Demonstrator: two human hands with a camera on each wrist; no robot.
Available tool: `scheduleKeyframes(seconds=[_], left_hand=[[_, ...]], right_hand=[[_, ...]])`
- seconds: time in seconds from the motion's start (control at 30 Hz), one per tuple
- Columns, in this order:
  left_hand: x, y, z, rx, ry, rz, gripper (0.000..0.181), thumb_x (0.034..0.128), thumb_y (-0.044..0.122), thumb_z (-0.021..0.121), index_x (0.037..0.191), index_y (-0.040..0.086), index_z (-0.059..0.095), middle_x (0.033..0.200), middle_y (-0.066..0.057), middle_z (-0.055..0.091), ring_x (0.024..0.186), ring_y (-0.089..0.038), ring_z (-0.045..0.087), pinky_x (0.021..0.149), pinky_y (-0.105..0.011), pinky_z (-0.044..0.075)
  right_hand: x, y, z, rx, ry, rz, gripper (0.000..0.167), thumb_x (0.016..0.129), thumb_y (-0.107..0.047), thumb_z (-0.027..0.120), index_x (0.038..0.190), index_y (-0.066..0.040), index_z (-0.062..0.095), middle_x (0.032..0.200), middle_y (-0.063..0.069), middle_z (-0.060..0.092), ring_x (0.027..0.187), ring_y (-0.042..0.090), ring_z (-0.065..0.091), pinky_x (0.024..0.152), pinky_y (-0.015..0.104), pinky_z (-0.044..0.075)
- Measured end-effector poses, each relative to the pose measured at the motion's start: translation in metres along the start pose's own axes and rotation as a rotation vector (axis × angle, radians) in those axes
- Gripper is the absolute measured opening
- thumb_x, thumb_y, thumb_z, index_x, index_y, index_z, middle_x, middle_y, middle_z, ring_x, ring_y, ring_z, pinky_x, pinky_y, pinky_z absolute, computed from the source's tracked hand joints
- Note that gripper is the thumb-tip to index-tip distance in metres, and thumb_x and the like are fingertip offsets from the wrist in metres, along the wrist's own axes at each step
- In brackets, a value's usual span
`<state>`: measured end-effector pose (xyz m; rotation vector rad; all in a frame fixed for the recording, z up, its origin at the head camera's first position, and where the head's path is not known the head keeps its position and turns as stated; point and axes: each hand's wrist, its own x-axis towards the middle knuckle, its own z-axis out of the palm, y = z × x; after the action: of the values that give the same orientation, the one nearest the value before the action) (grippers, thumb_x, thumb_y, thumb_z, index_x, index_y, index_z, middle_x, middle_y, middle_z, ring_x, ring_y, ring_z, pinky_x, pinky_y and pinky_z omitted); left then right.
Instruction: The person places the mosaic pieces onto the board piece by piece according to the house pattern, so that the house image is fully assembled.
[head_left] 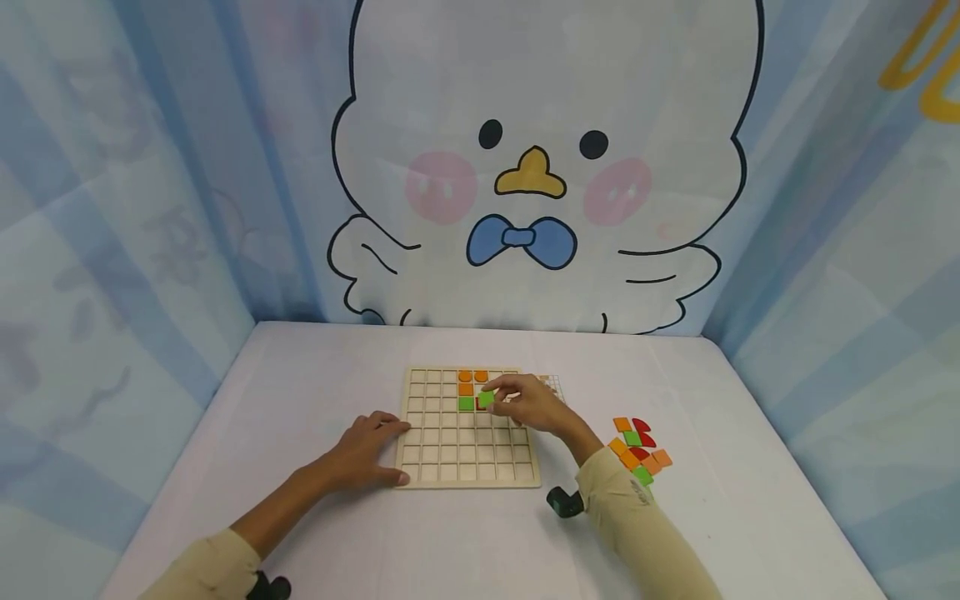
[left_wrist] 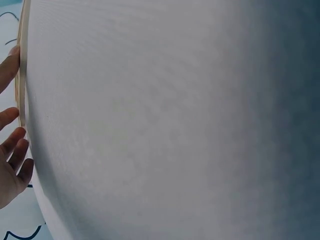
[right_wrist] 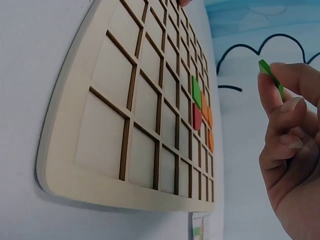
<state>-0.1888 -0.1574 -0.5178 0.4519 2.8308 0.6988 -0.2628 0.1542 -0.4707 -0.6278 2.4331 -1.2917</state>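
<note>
A wooden grid board [head_left: 468, 458] lies flat on the white table. Toward its far side, several tiles sit in its cells: two orange round ones [head_left: 465, 377], an orange square [head_left: 465, 389], a green square [head_left: 466, 403] and a red piece [right_wrist: 197, 116]. Above these, my right hand [head_left: 528, 402] pinches a green square tile [right_wrist: 271, 77] between thumb and fingers, apart from the board in the right wrist view. My left hand [head_left: 367, 454] rests against the board's left edge, fingers and thumb spread along it.
Right of the board lies a loose group of orange, red and green tiles [head_left: 636, 439]. A printed pattern sheet [head_left: 553, 385] shows partly behind my right hand. A dark device [head_left: 564, 502] sits by my right wrist. Curtains with a cartoon print enclose the table.
</note>
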Motion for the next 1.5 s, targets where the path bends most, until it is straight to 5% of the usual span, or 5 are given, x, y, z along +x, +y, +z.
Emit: scheduleKeyframes(seconds=[0.33,0.9,1.5], left_hand=[[-0.003,0.005,-0.006,-0.011,-0.002,0.032,0.08,0.0753,0.044,0.086,0.142,0.014,0.055,0.139,-0.009,0.049,0.12,-0.027,0.045,0.102,-0.05,0.041],[-0.001,0.002,-0.002,-0.004,0.002,0.029,0.081,0.0741,0.048,0.086,0.142,0.016,0.055,0.14,-0.008,0.05,0.119,-0.027,0.046,0.1,-0.049,0.042],[0.0,0.002,-0.002,0.006,-0.006,0.014,0.081,0.0741,0.048,0.086,0.142,0.018,0.055,0.14,-0.008,0.05,0.12,-0.027,0.046,0.101,-0.048,0.043]], right_hand=[[0.015,0.007,0.015,0.04,-0.04,-0.043,0.033,0.093,-0.008,0.068,0.125,0.001,0.063,0.093,0.011,0.067,0.052,0.009,0.043,0.052,0.025,0.042],[0.043,0.011,0.041,-0.203,0.051,-0.011,0.027,0.091,-0.009,0.07,0.118,-0.005,0.071,0.089,0.002,0.069,0.072,0.009,0.056,0.066,0.025,0.046],[0.054,0.002,0.058,-0.303,0.099,0.062,0.028,0.09,-0.017,0.075,0.116,-0.009,0.071,0.094,0.0,0.069,0.08,0.011,0.06,0.076,0.031,0.051]])
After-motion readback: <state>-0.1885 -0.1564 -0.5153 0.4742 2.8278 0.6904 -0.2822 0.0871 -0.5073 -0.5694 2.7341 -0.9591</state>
